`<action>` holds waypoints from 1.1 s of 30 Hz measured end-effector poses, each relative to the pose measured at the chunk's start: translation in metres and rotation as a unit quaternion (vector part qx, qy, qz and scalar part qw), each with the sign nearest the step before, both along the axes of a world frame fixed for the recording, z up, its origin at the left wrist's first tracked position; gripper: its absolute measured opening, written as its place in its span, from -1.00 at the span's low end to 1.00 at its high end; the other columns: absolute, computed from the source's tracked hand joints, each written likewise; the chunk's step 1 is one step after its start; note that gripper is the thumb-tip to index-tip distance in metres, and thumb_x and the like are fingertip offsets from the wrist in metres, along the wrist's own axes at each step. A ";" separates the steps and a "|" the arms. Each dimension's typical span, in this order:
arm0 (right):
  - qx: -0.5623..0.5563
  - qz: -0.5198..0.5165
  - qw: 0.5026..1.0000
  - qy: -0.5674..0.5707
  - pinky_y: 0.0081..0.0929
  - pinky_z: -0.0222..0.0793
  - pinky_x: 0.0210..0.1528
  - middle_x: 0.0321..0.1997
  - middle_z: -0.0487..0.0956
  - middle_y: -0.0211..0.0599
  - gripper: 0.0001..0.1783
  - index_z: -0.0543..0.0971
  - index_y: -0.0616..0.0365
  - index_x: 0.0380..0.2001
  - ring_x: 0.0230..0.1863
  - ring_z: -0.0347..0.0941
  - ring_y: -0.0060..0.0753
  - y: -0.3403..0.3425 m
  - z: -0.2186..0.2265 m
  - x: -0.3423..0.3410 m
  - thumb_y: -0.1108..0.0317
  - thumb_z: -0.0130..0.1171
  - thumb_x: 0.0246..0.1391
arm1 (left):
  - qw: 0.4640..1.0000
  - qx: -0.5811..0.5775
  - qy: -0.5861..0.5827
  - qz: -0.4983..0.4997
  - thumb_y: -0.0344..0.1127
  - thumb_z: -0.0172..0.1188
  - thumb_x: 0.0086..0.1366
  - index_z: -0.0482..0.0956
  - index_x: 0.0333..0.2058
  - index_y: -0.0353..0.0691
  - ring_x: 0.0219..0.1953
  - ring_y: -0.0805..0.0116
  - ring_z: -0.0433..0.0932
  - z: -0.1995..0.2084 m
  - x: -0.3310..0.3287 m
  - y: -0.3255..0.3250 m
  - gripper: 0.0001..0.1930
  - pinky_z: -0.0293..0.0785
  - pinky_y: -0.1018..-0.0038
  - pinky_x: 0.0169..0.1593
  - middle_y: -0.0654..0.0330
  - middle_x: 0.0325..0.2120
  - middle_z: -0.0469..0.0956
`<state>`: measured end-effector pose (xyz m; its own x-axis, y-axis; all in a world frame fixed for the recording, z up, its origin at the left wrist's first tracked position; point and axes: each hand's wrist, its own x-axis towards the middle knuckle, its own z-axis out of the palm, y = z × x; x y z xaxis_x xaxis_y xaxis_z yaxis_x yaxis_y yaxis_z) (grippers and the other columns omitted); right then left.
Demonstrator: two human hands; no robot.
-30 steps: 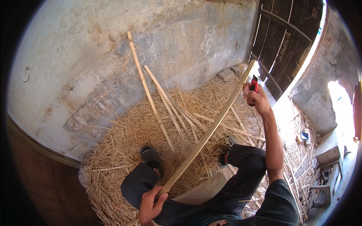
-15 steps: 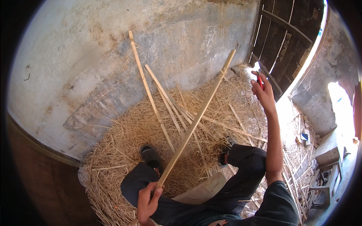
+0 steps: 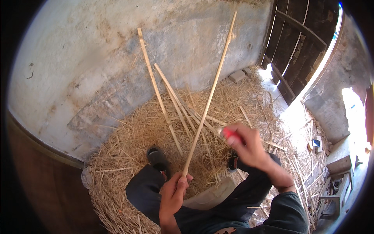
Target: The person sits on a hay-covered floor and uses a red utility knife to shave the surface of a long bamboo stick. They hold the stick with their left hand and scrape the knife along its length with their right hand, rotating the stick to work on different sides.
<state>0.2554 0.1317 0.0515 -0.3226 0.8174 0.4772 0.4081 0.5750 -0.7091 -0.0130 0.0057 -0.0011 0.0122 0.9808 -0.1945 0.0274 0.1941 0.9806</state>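
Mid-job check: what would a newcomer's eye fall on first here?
Probably the long pale bamboo strip, rising from the left hand through the middle of the view. Next, the motion-blurred red-handled knife in the right hand, right of the strip. Then the straw-coloured shavings spread around the dark shoes.

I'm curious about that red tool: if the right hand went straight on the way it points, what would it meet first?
Probably the long pale strip held by the left hand, though depth is unclear and the right hand is blurred.
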 end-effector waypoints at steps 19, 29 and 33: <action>0.196 -0.002 0.974 -0.112 -0.38 0.43 -0.57 -0.46 0.47 -0.45 -0.62 0.71 0.06 -0.06 -0.56 0.53 -0.42 -0.031 -0.019 -0.021 0.13 0.52 0.13 | 0.994 0.085 0.062 0.018 -0.12 0.20 0.61 0.63 -0.03 -0.32 -0.47 0.72 0.22 0.026 0.039 0.010 -0.69 0.10 0.60 -0.42 0.45 -0.50 0.42; 0.191 -0.019 0.973 -0.126 -0.39 0.42 -0.59 -0.47 0.49 -0.48 -0.65 0.74 0.00 -0.08 -0.58 0.53 -0.42 -0.030 -0.014 -0.016 0.11 0.53 0.12 | 0.990 0.077 0.114 0.031 -0.17 0.18 0.61 0.62 -0.07 -0.34 -0.50 0.70 0.25 0.025 0.043 0.006 -0.71 0.14 0.56 -0.46 0.42 -0.52 0.42; 0.201 -0.025 0.972 -0.117 -0.39 0.41 -0.60 -0.46 0.52 -0.48 -0.66 0.74 0.00 -0.09 -0.59 0.53 -0.42 -0.026 -0.018 -0.012 0.11 0.53 0.12 | 0.988 0.080 0.129 0.029 -0.17 0.19 0.59 0.62 -0.10 -0.35 -0.55 0.60 0.33 0.023 0.043 0.002 -0.71 0.22 0.49 -0.47 0.32 -0.58 0.44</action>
<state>0.2430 0.1061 0.0334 -0.4262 0.5969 0.6798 0.5661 0.7621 -0.3143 0.0301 0.0081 0.0217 -0.0746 0.9969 -0.0264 0.2742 0.0459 0.9606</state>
